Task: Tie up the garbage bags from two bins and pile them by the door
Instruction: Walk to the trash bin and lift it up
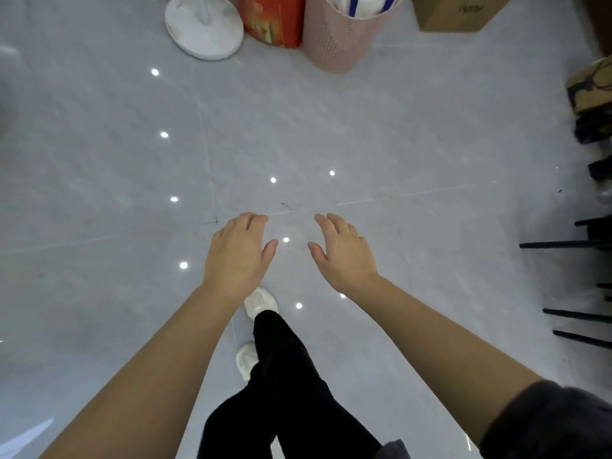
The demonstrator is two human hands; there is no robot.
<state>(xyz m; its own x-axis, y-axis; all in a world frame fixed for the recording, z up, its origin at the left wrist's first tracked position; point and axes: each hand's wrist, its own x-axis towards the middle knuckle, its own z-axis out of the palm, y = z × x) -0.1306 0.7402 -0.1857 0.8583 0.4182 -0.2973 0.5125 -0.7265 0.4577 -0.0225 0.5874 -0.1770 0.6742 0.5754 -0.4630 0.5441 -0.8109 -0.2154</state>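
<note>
1. Pink bin (334,31), top centre of frame, rim cut off; its contents are hard to make out.
2. It stands well apart from both hands.
3. Left hand (236,256) and right hand (344,256), mid-frame, fingers spread loose, grasping nothing.

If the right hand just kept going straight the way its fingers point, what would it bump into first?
Probably the pink bin. The right hand is empty, with only bare floor ahead until that bin, though depth is hard to judge here.

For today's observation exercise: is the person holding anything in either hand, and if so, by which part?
Nothing is held. The left hand and the right hand are both open and empty, stretched out above the floor, well short of the pink bin.
</note>
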